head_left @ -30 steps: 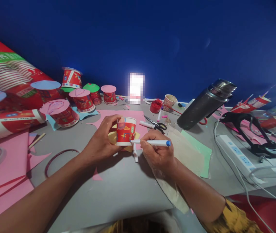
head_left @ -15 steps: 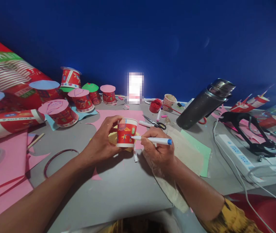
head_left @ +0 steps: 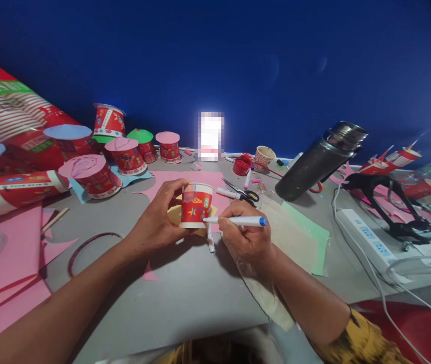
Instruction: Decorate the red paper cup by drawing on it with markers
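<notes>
Between the thumb and fingers of my left hand is a red paper cup with white bands at rim and base and printed patterns. It is held upright over the table. My right hand grips a white marker with a blue end. The marker's tip meets the lower right side of the cup, by a dark blue mark. Under and behind the cup lies a yellow paper piece, partly hidden. A white marker rests just below the cup, and scissors lie beyond my right hand.
Several decorated cups with paper tops stand at the back left, beside a bag of cups. A dark thermos leans at the right, near a power strip with cables. Pink paper lies at left.
The cup has shifted slightly left and up in my left hand. The marker tip has slid a little lower on the cup's side, my right hand moving slightly with it.
</notes>
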### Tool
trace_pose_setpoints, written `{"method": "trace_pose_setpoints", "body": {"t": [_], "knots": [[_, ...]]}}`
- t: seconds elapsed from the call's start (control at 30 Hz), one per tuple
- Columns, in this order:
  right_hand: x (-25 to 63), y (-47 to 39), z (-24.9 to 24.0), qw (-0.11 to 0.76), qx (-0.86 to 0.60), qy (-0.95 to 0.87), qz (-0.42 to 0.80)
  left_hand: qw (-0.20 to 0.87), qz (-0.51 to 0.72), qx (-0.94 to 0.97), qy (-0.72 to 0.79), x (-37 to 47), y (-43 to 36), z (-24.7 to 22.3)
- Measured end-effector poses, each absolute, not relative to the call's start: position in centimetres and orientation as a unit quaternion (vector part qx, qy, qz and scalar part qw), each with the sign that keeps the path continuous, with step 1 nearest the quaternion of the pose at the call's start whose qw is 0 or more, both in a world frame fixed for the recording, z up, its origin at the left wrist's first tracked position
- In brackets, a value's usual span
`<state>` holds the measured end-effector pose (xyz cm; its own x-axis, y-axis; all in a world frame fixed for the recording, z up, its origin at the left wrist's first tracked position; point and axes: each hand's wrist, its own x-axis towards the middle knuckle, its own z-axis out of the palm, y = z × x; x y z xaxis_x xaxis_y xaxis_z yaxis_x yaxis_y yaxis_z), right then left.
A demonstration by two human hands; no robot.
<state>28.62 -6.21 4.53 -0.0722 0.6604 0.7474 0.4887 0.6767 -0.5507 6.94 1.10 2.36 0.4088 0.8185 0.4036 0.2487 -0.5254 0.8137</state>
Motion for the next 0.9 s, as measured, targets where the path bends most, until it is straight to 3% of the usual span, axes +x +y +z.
{"method": "trace_pose_setpoints", "body": {"t": [0.9], "knots": [[28.50,-6.13,4.44,0.566,-0.373,-0.732,0.062,0.288,0.431,0.777,0.357,6.94,1.05,2.83]]}}
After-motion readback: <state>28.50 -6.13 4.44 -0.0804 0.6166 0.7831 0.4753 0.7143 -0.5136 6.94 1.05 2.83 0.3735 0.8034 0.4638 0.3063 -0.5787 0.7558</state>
